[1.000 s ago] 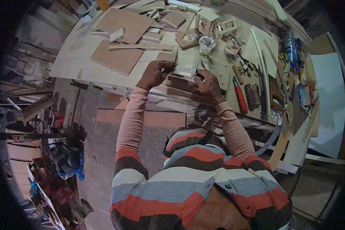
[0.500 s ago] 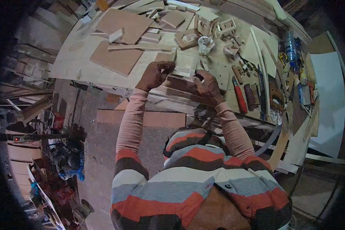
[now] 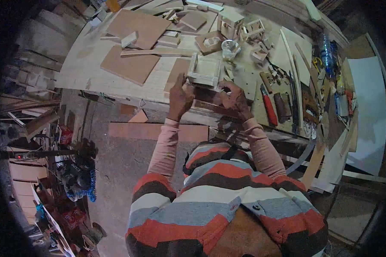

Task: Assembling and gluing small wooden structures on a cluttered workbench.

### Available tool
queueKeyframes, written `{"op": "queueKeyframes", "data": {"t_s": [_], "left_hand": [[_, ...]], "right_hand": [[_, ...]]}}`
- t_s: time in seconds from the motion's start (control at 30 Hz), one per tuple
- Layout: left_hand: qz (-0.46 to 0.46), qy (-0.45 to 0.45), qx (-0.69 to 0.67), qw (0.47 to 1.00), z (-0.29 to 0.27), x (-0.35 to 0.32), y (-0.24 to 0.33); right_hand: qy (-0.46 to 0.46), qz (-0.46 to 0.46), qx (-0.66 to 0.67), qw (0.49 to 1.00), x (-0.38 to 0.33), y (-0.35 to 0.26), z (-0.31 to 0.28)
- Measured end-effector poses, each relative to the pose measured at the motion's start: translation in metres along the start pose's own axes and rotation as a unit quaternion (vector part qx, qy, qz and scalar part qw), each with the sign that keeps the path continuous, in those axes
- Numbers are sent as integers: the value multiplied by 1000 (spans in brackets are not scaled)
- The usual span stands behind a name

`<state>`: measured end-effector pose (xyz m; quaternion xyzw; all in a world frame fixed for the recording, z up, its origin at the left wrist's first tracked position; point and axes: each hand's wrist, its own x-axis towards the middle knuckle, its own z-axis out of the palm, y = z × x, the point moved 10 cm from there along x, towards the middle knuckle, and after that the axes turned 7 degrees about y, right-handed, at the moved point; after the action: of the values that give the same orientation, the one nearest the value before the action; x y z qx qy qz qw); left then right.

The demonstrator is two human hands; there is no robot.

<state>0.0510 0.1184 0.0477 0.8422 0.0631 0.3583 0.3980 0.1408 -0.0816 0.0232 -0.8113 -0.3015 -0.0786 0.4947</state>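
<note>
A small pale wooden box frame (image 3: 204, 79) with layered edges is at the near edge of the workbench, between my hands. My left hand (image 3: 181, 99) closes on its near left corner, thumb and forefinger pointing up. At the near right corner, the curled fingers of my right hand (image 3: 236, 99) grip the frame; their tips are partly hidden. Under and left of the frame lies a brown board (image 3: 174, 77). Just beyond its right side stands a clear plastic cup (image 3: 230, 50).
Brown panels (image 3: 131, 64) and a long wooden strip (image 3: 158, 52) lie on the left of the bench. Small wooden assemblies (image 3: 254, 30) stand at the back. To the right are a red-handled tool (image 3: 269, 107), loose tools and a plastic bottle (image 3: 326, 53). A white sheet (image 3: 366, 111) leans at far right.
My left hand has shifted from the frame's left side to its near left corner, closer to me. The frame has moved slightly left and tipped, showing its inside. My right hand has barely moved.
</note>
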Motion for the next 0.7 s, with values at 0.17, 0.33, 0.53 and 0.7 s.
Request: {"op": "queueKeyframes", "data": {"t_s": [0.17, 0.33, 0.53, 0.7], "left_hand": [[-81, -36, 32, 996, 17, -8, -10], [-92, -62, 11, 994, 17, -8, -9], [16, -46, -74, 996, 18, 13, -4], [-67, -58, -39, 995, 19, 16, -27]], "right_hand": [[-16, 65, 43, 997, -8, 3, 7], [-2, 43, 18, 999, -10, -10, 6], [8, -11, 57, 998, -17, -25, 20], [-34, 23, 59, 997, -17, -20, 18]]}}
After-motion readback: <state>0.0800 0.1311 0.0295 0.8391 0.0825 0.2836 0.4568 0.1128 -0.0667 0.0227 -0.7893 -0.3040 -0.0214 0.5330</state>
